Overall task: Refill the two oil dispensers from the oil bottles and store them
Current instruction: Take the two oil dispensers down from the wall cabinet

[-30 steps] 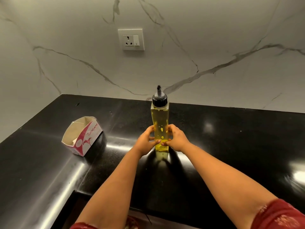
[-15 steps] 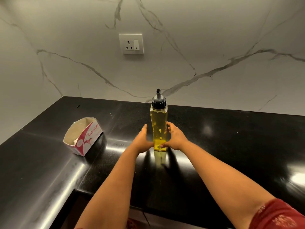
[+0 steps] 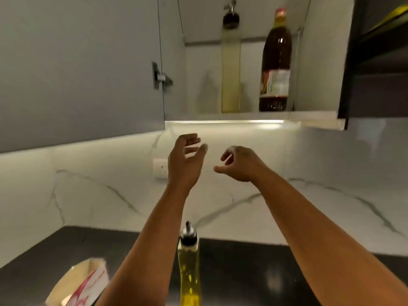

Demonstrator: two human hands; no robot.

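Observation:
A tall square dispenser (image 3: 189, 268) full of yellow oil, with a black cap and spout, stands on the black counter (image 3: 254, 272) between my forearms. Both hands are raised above it, holding nothing. My left hand (image 3: 185, 161) has loosely spread fingers. My right hand (image 3: 239, 163) has loosely curled fingers. In the open wall cabinet above, a second dispenser (image 3: 230, 69) with pale oil stands on the shelf (image 3: 309, 117). Next to it on the right stands a dark oil bottle (image 3: 276, 62) with a red cap and a label.
The cabinet door (image 3: 77, 67) hangs open to the left, with its hinge (image 3: 160, 76) at the cabinet edge. A red and white paper box (image 3: 81, 283) lies open on the counter at the lower left. A wall socket (image 3: 160, 168) sits on the marble backsplash.
Both hands let go of the yellow dispenser and rose toward the cabinet. The view tilted up, bringing the open cabinet with its dispenser and bottle into sight.

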